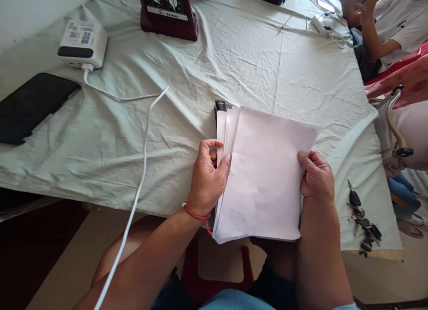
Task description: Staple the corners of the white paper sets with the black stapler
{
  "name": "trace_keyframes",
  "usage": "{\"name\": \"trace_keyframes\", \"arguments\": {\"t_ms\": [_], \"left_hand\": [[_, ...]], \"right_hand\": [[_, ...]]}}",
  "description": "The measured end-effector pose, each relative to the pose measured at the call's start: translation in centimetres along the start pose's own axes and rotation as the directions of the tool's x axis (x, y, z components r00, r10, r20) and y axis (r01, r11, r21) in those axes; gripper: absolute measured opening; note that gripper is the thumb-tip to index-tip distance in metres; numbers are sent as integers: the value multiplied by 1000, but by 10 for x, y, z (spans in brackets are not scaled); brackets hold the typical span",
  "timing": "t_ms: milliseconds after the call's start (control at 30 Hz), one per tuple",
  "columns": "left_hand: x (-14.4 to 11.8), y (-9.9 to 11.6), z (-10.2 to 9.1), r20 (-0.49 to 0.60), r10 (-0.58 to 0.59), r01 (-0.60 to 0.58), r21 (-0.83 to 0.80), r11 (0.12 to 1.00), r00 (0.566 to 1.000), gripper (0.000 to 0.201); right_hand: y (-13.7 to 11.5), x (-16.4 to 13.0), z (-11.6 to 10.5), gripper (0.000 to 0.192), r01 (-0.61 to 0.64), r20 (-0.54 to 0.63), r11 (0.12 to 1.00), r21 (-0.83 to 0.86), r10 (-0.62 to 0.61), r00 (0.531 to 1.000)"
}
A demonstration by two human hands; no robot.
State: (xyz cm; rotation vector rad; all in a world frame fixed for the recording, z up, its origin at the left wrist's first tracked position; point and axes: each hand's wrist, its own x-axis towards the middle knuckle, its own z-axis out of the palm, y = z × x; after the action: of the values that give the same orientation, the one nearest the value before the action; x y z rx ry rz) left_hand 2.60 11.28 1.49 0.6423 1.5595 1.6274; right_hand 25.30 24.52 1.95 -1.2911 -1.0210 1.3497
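Note:
A stack of white paper sheets [267, 172] lies tilted over the table's front edge, its left edges fanned a little apart. My left hand [210, 172] pinches the stack's left side, thumb on top and fingers beneath. On the right side my right hand [316, 172] grips the paper between thumb and curled fingers. Part of a black object, perhaps a stapler [220, 106], shows at the top left corner of the stack; the rest of it is hidden under the sheets. The top sheet looks blank and slightly creased.
Keys [363, 221] lie at the table's right edge. On the pale tablecloth [187, 78] stand a white charger box [83, 42] with a white cable [145, 154], a black phone-like slab [36, 105] and a dark red timer [169, 14]. Another person [384, 34] sits at the right.

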Motion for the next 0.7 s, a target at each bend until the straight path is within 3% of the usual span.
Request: {"name": "trace_keyframes", "arguments": {"t_ms": [233, 700], "left_hand": [[0, 1, -1, -7, 18, -18, 60, 998, 1000, 7], [0, 3, -1, 45, -70, 72, -36, 997, 997, 33]], "right_hand": [[-3, -1, 0, 36, -32, 5, 998, 55, 32, 999], [-8, -2, 2, 41, -96, -23, 978, 187, 102, 994]]}}
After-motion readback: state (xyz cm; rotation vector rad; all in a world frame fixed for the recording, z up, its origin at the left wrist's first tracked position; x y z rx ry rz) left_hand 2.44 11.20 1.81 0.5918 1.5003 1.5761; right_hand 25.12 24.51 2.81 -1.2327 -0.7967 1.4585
